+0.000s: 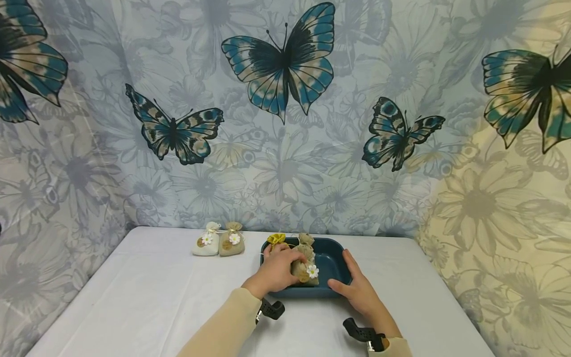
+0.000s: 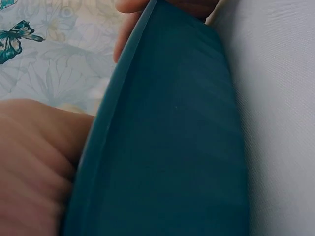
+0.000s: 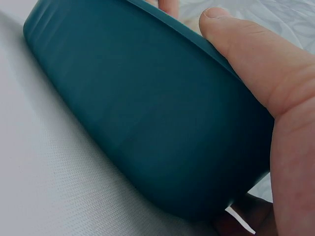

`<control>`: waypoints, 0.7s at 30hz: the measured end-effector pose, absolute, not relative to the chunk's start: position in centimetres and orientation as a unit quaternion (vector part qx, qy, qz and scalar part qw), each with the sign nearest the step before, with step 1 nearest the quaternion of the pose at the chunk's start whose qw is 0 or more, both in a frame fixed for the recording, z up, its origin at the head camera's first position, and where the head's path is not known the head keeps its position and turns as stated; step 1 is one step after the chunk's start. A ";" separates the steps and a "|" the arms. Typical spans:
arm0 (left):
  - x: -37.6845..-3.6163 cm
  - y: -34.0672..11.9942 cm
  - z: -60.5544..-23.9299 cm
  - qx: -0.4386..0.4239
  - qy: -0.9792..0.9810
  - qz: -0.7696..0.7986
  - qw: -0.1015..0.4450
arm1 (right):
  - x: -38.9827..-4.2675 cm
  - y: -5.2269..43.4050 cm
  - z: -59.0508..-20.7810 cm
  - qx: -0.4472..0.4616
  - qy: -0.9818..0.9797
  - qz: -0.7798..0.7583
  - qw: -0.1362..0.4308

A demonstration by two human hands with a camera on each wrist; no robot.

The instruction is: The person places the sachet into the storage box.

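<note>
A dark teal tray (image 1: 332, 263) stands on the table. Inside lies a beige cloth pouch (image 1: 309, 281) with a white flower and a gathered neck. My left hand (image 1: 278, 267) reaches over the near rim, its thumb and index finger bent about the left part of this pouch. Past the left fingers shows the gathered yellow top of another pouch (image 1: 276, 239); its lower part is hidden. My right hand (image 1: 362, 292) grips the tray's right near corner, its thumb (image 3: 246, 49) over the rim and other fingers around the outer side. The left wrist view shows mostly tray wall (image 2: 172, 128).
Left of the tray, near the table's back edge, a white pouch (image 1: 206, 245) and a tan pouch (image 1: 232, 246) stand side by side, each with a white flower. A white cloth (image 1: 134, 292) covers the table. Butterfly-printed fabric (image 1: 285, 188) hangs behind it.
</note>
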State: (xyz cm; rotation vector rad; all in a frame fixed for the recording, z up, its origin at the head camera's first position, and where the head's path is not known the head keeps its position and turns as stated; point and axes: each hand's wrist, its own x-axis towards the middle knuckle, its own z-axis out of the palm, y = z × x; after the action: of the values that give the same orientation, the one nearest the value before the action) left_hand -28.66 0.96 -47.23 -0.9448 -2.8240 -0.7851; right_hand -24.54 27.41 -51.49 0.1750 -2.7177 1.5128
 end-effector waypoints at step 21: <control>-28.5 0.7 -47.0 -0.314 -0.918 -0.238 0.031 | -24.5 27.5 -51.5 0.057 -0.872 0.485 0.017</control>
State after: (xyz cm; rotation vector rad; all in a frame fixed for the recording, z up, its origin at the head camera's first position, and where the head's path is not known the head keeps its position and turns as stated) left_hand -28.52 0.70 -47.00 -0.9686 -2.8295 -0.7325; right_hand -24.54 27.47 -51.48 0.1760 -2.7108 1.5082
